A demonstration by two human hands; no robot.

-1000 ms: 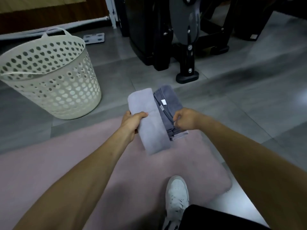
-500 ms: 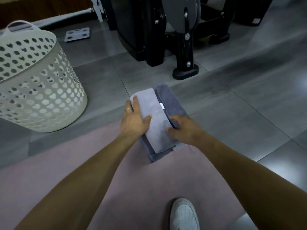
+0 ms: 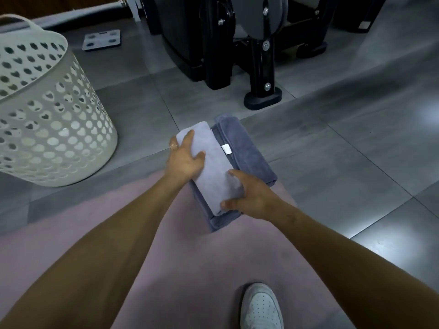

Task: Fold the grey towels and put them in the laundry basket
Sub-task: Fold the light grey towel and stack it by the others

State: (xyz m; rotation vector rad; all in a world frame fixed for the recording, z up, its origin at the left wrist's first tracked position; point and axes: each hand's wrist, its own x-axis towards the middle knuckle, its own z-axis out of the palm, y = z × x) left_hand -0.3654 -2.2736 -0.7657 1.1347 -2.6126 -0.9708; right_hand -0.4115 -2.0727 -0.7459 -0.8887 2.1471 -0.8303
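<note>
light grey towel [image 3: 215, 162] folded, laid atop darker folded towel [image 3: 249, 153] at pink rug [image 3: 180, 269] edge, pressed flat by left hand [image 3: 186, 157], near end gripped by right hand [image 3: 250, 195], laundry basket [image 3: 54, 129] left on floor

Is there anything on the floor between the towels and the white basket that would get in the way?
Nothing visible does. The folded towels sit under both hands, and the laundry basket stands to their left. Only bare grey floor and the edge of the pink rug lie between them.
</note>
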